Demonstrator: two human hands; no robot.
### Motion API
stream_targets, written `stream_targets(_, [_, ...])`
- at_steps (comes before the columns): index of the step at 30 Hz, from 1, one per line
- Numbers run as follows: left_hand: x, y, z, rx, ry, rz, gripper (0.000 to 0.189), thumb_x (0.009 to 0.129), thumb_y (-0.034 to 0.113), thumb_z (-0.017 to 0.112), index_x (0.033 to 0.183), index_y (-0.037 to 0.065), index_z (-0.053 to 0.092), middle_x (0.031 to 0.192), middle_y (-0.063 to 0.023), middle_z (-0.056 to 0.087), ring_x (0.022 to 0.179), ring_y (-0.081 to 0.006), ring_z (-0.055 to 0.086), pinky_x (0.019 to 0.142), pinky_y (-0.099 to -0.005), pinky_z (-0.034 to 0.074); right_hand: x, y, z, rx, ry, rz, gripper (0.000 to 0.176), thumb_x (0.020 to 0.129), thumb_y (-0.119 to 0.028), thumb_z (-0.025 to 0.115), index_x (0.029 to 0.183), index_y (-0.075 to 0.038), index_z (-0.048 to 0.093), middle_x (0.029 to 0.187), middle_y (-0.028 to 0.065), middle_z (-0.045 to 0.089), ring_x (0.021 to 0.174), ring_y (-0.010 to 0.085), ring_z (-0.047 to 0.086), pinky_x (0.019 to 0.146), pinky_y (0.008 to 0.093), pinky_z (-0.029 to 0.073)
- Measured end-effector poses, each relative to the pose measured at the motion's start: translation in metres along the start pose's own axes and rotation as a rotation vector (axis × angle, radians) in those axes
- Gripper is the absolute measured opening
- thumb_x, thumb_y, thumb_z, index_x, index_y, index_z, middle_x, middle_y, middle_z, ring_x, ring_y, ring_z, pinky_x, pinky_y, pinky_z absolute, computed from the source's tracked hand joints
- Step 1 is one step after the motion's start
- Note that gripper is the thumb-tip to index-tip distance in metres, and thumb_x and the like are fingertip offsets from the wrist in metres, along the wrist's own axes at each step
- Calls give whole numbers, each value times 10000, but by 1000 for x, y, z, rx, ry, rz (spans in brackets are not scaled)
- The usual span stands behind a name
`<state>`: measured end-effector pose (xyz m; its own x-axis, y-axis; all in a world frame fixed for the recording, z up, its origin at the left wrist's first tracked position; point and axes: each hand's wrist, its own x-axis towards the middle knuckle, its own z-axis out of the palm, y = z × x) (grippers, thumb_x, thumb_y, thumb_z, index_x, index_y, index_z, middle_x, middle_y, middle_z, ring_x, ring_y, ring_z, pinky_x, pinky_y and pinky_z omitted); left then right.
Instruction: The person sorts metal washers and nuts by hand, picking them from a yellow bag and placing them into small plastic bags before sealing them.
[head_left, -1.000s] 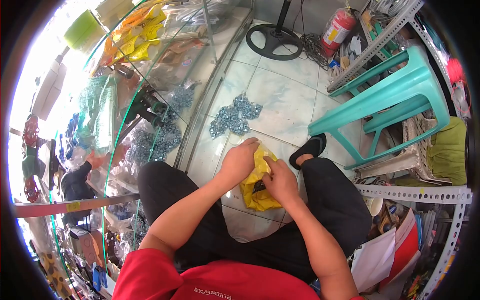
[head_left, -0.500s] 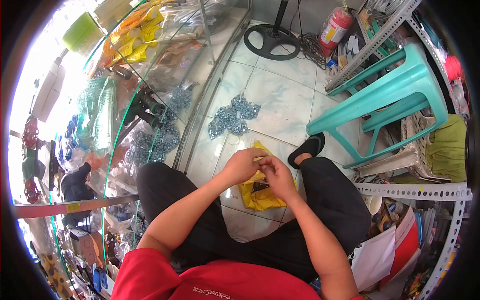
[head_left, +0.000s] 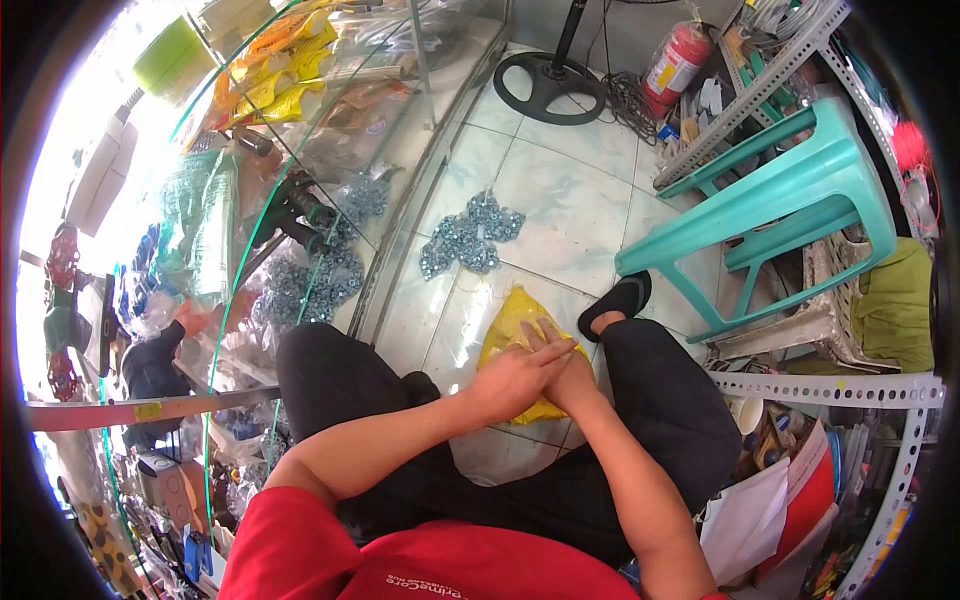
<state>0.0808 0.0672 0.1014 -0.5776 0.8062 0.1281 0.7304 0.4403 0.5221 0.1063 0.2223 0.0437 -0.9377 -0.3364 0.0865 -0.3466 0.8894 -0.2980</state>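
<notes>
A yellow plastic bag (head_left: 512,312) lies on the tiled floor between my legs. My right hand (head_left: 568,376) rests on it, palm down, with its fingers stretched towards the bag's far side. Across the right hand lies my left hand (head_left: 513,382), its fingers extended to the right. The two hands overlap and hide much of the bag, including whatever is inside it. Just beyond the bag, small shiny metal pieces that look like nuts (head_left: 470,235) sit on the floor in several clumps.
A glass display case (head_left: 385,270) with bagged goods runs along the left. To the right stand a turquoise plastic stool (head_left: 760,200) and metal shelving (head_left: 830,388). A black round stand base (head_left: 550,88) and a fire extinguisher (head_left: 676,68) are at the back.
My hands, which were pinched together above the bag's opening, have come down onto the bag and spread flat, overlapping. The dark contents visible in the opening are now covered.
</notes>
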Motion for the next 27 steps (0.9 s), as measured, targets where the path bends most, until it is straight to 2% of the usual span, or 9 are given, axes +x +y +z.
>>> stream_targets(3, [1, -3, 7, 28, 124, 36, 443, 747, 62, 573, 1187, 7, 561, 1365, -140, 487, 777, -301, 663, 706, -400, 527, 2, -11, -18, 131, -90, 240, 436, 896, -234, 457, 1309, -106, 510, 1161, 218, 620, 1044, 356, 616, 847, 452, 499])
stream_targets(6, [6, 1, 1, 48, 24, -165, 440, 773, 69, 562, 1211, 30, 557, 1303, -193, 522, 784, -318, 660, 712, -421, 523, 12, -6, -25, 5, -643, 460, 340, 887, -211, 474, 1143, -43, 623, 1097, 174, 656, 995, 331, 638, 816, 441, 513])
stream_targets(9, [9, -7, 7, -95, -86, -391, 423, 802, 69, 543, 1223, 38, 554, 1132, -221, 613, 809, -359, 648, 735, -443, 514, 19, -12, -35, 25, -591, 541, 254, 878, -201, 508, 975, -37, 677, 960, 168, 688, 933, 330, 658, 780, 431, 519])
stream_targets(12, [10, -30, 18, -214, 87, -481, 396, 819, 53, 510, 1211, 17, 555, 953, -218, 660, 825, -391, 634, 746, -452, 508, 17, -9, -40, 185, -246, 339, 164, 837, -156, 600, 929, -30, 651, 945, 171, 666, 886, 337, 650, 747, 430, 511])
stream_targets(15, [20, -51, 12, -350, 286, -469, 373, 819, 29, 482, 1180, -7, 568, 909, -221, 668, 844, -401, 632, 766, -445, 507, 27, -11, -46, 342, 209, 227, 186, 789, -112, 680, 950, -28, 641, 892, 142, 618, 784, 348, 619, 723, 438, 495])
stream_targets(18, [27, -54, 1, -434, 356, -459, 354, 810, 1, 471, 1143, -9, 588, 977, -190, 673, 903, -386, 626, 779, -430, 502, 33, -14, -66, 82, 471, 116, 253, 767, -106, 714, 992, -26, 631, 888, 94, 567, 710, 325, 575, 684, 404, 488])
stream_targets(21, [29, -48, -3, -524, 374, -456, 301, 827, 4, 498, 1107, -2, 607, 988, -179, 678, 902, -334, 647, 773, -393, 507, 38, -22, -74, -30, 619, 288, 276, 809, -182, 693, 1029, -32, 620, 916, 145, 571, 806, 324, 575, 710, 408, 483])
stream_targets(25, [30, -47, -4, -927, 347, -568, 266, 851, 18, 550, 1112, -17, 585, 1015, -138, 689, 917, -243, 665, 759, -336, 513, 24, 18, -33, 594, 218, 668, 306, 864, -146, 658, 1132, -23, 577, 863, 118, 609, 773, 229, 614, 659, 345, 495])
stream_targets(27, [31, -55, -9, -1316, 340, -692, 251, 858, 23, 572, 1106, -14, 579, 1040, -112, 684, 934, -196, 660, 771, -313, 508, 24, 22, -27, 978, 250, 751, 319, 884, -131, 641, 1175, -32, 552, 805, 55, 599, 735, 153, 593, 631, 296, 502])
